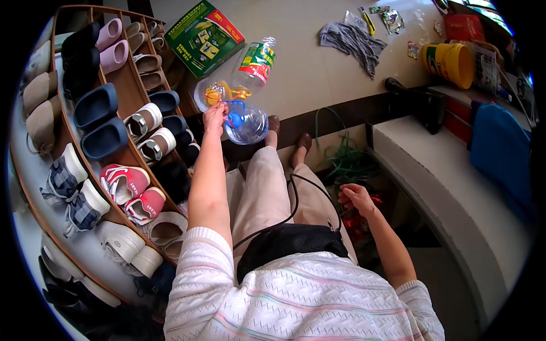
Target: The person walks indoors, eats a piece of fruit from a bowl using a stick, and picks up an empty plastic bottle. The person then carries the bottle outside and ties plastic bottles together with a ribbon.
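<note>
My left hand point(214, 117) reaches forward with its fingers closed at the blue handle of a clear plastic jug point(253, 126) with a blue cap. Right beside it, an orange handle and cap belong to another clear bottle point(203, 94), partly behind my fingers. A third bottle point(257, 63), with a green and red label, lies just beyond them. Low at my right side, my right hand point(358, 199) hangs with fingers loosely bent and apart, and nothing shows in it. Green plastic strapping point(348, 156) and shiny red material lie near that hand, in shadow.
A shoe rack point(128, 85) full of slippers and shoes stands on my left. Ahead is a green carton point(205, 38). A grey cloth point(355, 42), a yellow cutter point(367, 21) and wrappers lie on the floor. To the right are a stone ledge point(432, 170) and yellow bucket point(449, 63).
</note>
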Motion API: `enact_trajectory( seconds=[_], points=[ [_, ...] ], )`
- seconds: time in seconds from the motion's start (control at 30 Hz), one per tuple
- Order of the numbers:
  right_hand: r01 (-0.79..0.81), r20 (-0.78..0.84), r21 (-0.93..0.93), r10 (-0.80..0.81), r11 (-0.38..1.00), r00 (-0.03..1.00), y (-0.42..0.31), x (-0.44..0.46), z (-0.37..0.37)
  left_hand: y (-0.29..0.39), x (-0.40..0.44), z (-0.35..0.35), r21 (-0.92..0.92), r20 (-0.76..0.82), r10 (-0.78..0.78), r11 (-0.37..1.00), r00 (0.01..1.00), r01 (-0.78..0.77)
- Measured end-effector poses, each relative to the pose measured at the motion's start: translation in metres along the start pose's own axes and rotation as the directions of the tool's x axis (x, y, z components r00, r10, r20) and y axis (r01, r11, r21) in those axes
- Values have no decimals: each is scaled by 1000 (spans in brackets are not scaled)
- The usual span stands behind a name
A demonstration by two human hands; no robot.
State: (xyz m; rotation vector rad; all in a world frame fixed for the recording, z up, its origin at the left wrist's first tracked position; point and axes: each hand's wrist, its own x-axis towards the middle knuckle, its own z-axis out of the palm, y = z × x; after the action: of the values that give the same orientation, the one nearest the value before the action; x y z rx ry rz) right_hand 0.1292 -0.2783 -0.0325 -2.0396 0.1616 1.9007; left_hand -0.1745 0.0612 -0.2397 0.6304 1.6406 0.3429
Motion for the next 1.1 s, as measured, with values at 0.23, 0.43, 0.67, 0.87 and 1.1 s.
enact_trajectory(
  seconds=[0.23, 0.43, 0.67, 0.87, 1.1],
  points=[
    [-33, -11, -98, 32, 995, 999, -13, 6, 1, -10, 3, 4, 24, -74, 124, 992, 989, -123],
    [-5, -6, -173, 4, 985, 1000, -51, 8, 2, -8, 7, -12, 512, -146, 198, 853, 969, -97],
    [39, 56, -376, -19, 926, 998, -70, 30, 2, -51, 17, -16, 739, -146, 300, 666, 943, -98],
    [228, 188, -723, -132, 652, 973, -89, 66, -37, -42, 10, 3, 523, -265, 223, 851, 938, -54],
    [60, 173, -653, 72, 755, 982, -163, 59, -73, -56, -4, 10, 336, -351, 234, 935, 907, -111]
  ],
)
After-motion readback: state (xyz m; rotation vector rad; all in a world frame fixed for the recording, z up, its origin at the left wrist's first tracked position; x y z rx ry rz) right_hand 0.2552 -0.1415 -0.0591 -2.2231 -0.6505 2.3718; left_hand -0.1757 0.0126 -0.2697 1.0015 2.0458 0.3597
